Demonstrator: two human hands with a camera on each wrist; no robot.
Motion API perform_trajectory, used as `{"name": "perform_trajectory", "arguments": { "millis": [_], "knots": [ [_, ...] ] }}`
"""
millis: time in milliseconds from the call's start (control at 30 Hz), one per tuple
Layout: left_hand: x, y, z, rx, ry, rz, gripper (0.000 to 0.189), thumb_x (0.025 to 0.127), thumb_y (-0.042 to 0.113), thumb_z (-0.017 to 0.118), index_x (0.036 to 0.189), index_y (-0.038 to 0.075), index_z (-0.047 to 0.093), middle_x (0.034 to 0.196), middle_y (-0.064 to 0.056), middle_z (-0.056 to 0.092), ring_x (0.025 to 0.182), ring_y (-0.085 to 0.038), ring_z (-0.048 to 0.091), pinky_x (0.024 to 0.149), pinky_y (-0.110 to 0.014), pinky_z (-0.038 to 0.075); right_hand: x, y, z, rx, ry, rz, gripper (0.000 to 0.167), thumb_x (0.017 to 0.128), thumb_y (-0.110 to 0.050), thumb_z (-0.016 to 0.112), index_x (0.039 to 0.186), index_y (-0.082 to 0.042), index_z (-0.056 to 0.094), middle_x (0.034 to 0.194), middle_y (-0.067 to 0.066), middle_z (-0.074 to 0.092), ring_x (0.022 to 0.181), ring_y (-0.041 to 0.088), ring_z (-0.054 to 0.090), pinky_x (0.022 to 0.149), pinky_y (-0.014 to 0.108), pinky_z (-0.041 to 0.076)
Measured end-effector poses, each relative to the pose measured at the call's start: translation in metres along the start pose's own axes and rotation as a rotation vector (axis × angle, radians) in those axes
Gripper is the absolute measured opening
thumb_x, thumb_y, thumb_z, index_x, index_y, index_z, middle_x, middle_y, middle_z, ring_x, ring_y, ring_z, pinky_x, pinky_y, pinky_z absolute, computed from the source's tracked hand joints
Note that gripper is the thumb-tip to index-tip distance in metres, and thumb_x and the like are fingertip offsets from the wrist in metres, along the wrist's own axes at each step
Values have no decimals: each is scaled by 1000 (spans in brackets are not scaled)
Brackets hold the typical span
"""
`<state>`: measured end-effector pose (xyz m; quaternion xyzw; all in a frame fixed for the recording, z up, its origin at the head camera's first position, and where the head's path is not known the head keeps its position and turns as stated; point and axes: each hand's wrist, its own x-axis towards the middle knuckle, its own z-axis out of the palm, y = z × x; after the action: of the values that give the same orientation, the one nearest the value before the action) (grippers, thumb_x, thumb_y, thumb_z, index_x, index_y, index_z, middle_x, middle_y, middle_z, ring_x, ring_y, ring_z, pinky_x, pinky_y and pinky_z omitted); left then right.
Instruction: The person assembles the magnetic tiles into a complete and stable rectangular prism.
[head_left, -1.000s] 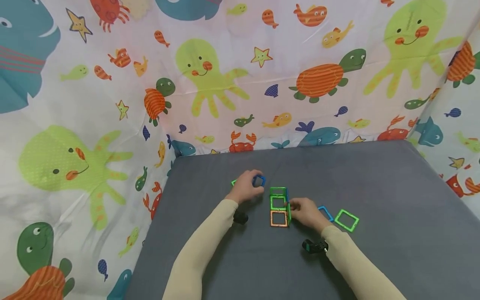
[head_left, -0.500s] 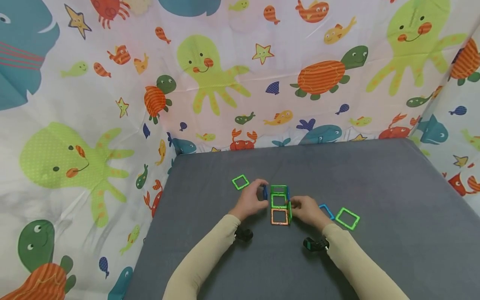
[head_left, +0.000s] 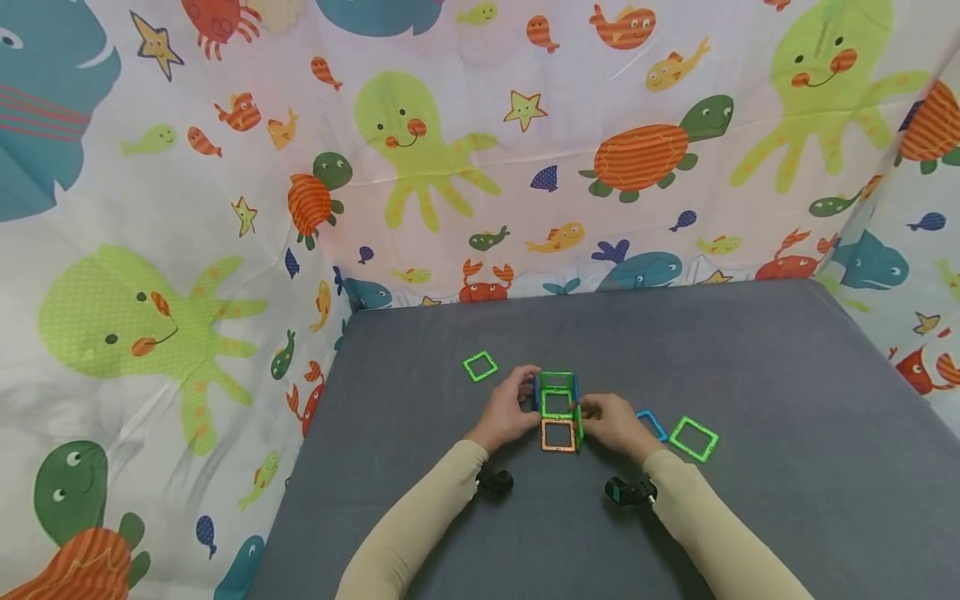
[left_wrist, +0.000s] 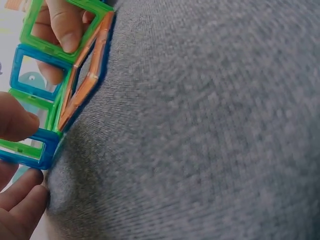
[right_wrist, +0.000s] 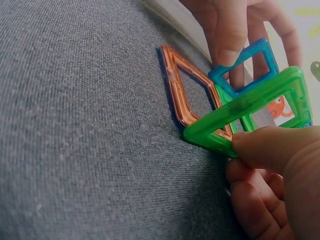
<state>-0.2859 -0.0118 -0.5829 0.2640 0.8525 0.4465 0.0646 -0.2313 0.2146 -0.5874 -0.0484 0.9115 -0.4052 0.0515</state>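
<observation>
My left hand (head_left: 506, 412) pinches a blue magnetic tile (right_wrist: 271, 57) between thumb and fingers. It stands upright along the left edge of the flat green tile (head_left: 557, 416). On the right, my right hand (head_left: 611, 423) grips an upright green tile (right_wrist: 240, 102), thumb on its inner side in the left wrist view. That tile rises beside the flat orange tile (head_left: 558, 450), which joins the flat green one. Another green tile (head_left: 557, 375) stands at the back, and an upright blue tile (left_wrist: 42, 90) forms the farther right wall. All are square open frames.
A loose green tile (head_left: 486, 375) lies behind and left of the build. To the right lie a loose blue tile (head_left: 659, 423) and another green tile (head_left: 701, 426). Sea-animal fabric (head_left: 450, 258) hangs behind the grey tabletop (head_left: 750, 367).
My left hand has carried the blue tile right and toward me, from beside the loose green tile to the build's left side, turning it upright. My right hand has kept its place.
</observation>
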Motion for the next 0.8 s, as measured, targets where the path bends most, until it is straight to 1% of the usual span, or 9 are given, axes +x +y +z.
{"name": "perform_trajectory", "arguments": {
  "millis": [233,467,700,800],
  "knots": [
    [1,-2,1,-16,9,-2,74,84,-2,72,151,13,43,146,-14,55,129,-30,62,108,-39,50,1,0,1,-1,6,-9,23,93,-13,70,116,-11,76,98,3,75,81,11,64,72,35,53],
    [2,-2,2,8,16,-5,75,83,-2,71,151,16,44,147,-12,55,129,-28,62,108,-39,49,0,-2,0,-13,1,-8,23,93,-13,70,115,-10,76,98,3,75,82,12,65,72,35,54],
    [2,-2,4,16,25,15,74,83,-3,70,150,15,46,146,-13,56,129,-29,62,107,-36,50,0,-3,0,2,-15,-6,23,94,-16,72,117,-11,76,100,4,75,84,13,66,74,36,55],
    [2,-2,5,5,25,18,75,83,-4,69,151,15,45,146,-14,55,129,-29,62,108,-36,50,0,-2,0,-4,-15,-11,23,94,-17,72,117,-12,76,101,4,75,86,14,66,75,37,55]
  ]
}}
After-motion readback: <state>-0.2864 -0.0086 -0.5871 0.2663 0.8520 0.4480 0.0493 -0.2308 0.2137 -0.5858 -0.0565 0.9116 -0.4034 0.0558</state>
